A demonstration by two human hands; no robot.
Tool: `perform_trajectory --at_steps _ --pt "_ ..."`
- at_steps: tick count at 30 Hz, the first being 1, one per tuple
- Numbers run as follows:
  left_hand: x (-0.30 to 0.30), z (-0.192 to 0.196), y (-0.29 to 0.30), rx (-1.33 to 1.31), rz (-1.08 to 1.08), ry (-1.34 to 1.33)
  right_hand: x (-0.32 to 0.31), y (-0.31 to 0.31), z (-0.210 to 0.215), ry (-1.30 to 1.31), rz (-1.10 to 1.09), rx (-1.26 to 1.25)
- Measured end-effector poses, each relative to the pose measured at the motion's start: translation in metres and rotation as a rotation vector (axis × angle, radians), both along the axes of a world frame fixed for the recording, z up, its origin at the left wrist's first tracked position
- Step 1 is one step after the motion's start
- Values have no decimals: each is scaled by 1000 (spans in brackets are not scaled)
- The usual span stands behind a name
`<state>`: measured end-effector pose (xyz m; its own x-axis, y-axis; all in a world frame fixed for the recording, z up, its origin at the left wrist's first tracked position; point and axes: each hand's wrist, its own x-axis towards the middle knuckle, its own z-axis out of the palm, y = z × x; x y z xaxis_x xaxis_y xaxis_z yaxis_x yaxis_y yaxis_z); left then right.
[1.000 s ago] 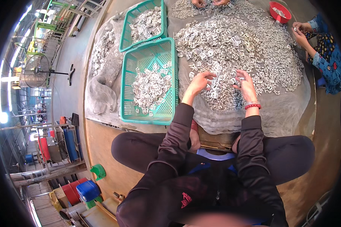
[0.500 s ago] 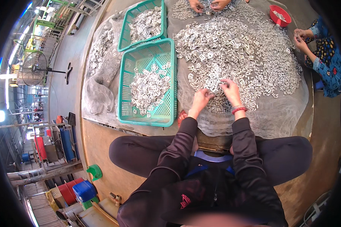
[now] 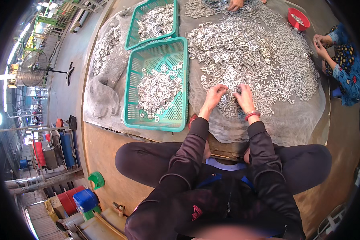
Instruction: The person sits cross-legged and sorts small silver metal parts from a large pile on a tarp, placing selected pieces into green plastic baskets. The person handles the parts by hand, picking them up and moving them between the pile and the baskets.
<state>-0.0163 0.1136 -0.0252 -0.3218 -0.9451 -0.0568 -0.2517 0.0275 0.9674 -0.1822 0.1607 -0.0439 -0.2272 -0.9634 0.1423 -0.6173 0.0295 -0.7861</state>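
Note:
A broad heap of small silvery metal buckle-like pieces [image 3: 228, 44] lies on a pale mesh sheet [image 3: 264, 134] in front of me. At its near edge my left hand [image 3: 216, 96] is closed in a pinch, fingertips over the pieces. My right hand [image 3: 244, 97], with a red bracelet on its wrist, is beside it, also pinched, with a small dark bit showing at its fingertips. What either hand holds is too small to make out. To the left stands a green plastic basket [image 3: 185, 100] partly filled with similar pieces.
Behind it is a second green basket [image 3: 128, 32] of pieces. Bunched mesh [image 3: 102, 98] lies farther left. A red bowl [image 3: 303, 26] stands far right. One co-worker's hand [image 3: 236, 5] works at the far edge; another co-worker's hands [image 3: 321, 42] are at the right.
My left hand has moved a little farther away, up level with my right hand. The far co-worker's hands have spread apart, one going right.

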Motion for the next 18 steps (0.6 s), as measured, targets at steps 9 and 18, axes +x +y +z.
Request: perform_trajectory --at_steps 9,18 --pt "30 14 -6 170 41 -307 -13 -2 -4 -843 -262 218" --pt "3 -5 22 -137 -47 -835 -76 20 28 -1504 -176 44"
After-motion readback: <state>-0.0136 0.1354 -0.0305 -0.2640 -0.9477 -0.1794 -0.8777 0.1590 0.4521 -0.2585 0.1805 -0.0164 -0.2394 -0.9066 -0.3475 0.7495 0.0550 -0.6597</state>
